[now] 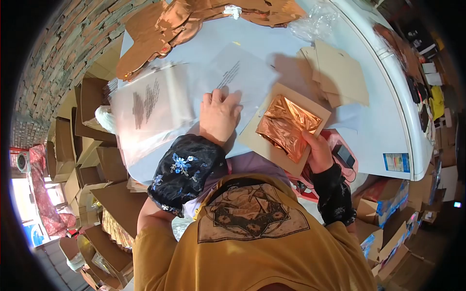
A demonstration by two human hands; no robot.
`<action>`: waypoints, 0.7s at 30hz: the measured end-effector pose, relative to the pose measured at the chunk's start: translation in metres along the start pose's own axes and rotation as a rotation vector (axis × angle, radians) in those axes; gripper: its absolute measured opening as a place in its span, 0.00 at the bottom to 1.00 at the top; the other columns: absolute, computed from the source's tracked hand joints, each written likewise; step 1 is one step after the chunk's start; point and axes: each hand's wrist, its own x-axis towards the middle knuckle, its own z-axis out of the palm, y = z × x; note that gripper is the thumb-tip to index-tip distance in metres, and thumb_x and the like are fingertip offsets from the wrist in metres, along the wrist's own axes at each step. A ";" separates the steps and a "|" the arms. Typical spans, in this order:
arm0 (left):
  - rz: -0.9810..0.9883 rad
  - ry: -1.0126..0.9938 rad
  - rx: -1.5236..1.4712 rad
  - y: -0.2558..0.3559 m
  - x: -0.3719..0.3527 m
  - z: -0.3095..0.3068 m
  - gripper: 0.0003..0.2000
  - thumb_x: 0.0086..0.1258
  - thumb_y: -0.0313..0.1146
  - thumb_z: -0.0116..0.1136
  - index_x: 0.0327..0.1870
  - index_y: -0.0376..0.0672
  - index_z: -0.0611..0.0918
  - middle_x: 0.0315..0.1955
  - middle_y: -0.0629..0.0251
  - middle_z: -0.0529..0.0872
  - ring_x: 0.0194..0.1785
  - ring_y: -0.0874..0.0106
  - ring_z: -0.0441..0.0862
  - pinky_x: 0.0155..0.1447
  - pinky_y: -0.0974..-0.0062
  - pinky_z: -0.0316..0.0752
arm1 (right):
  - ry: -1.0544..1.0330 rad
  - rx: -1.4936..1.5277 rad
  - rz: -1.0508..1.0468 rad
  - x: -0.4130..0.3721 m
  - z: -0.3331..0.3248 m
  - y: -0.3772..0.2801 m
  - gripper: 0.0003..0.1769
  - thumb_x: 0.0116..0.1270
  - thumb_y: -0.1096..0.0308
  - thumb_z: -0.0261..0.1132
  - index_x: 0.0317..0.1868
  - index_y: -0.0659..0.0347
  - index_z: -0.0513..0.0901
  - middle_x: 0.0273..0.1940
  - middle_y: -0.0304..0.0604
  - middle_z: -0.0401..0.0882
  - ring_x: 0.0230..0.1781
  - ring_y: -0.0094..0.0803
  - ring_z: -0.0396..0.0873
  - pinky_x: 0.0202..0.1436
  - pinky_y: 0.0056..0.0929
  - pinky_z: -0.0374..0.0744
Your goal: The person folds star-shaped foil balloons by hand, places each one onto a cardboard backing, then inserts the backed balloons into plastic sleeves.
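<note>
My left hand [219, 116] is on a clear plastic bag [252, 68] with printed text, lying on the light-coloured table. Its fingers are bent and close together on the bag's near part. My right hand [319, 151] grips a cardboard sheet [252, 136], with the thumb on top of a crinkled, shiny copper-coloured foil piece [286, 123] that lies on the card. The fingers under the card are hidden. Left of my left hand lies a stack of similar printed clear bags [155, 99].
Copper-coloured foil pieces [165, 34] are heaped along the table's far edge. Loose cardboard sheets [340, 72] lie at the right, beyond the held card. A phone [343, 156] rests near my right hand. Open cardboard boxes [114, 167] stand left of the table.
</note>
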 end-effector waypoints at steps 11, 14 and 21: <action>0.096 0.007 0.051 0.011 -0.021 -0.018 0.17 0.60 0.46 0.71 0.44 0.47 0.83 0.47 0.58 0.77 0.56 0.53 0.72 0.60 0.55 0.68 | -0.001 0.031 0.070 -0.038 0.018 -0.015 0.15 0.75 0.62 0.59 0.53 0.64 0.79 0.40 0.39 0.83 0.36 0.25 0.82 0.40 0.25 0.79; 0.118 -0.007 0.029 0.013 -0.024 -0.016 0.16 0.61 0.46 0.70 0.44 0.48 0.83 0.46 0.59 0.77 0.54 0.54 0.73 0.61 0.53 0.67 | -0.022 0.071 0.115 -0.044 0.010 -0.004 0.13 0.75 0.62 0.60 0.50 0.63 0.79 0.36 0.37 0.81 0.31 0.25 0.80 0.36 0.25 0.78; 0.160 0.000 0.090 0.021 -0.031 -0.022 0.12 0.65 0.38 0.65 0.48 0.49 0.82 0.43 0.63 0.78 0.48 0.62 0.77 0.50 0.66 0.76 | -0.022 0.074 0.192 -0.053 0.013 0.015 0.09 0.75 0.64 0.60 0.44 0.61 0.79 0.30 0.35 0.78 0.30 0.23 0.79 0.34 0.22 0.76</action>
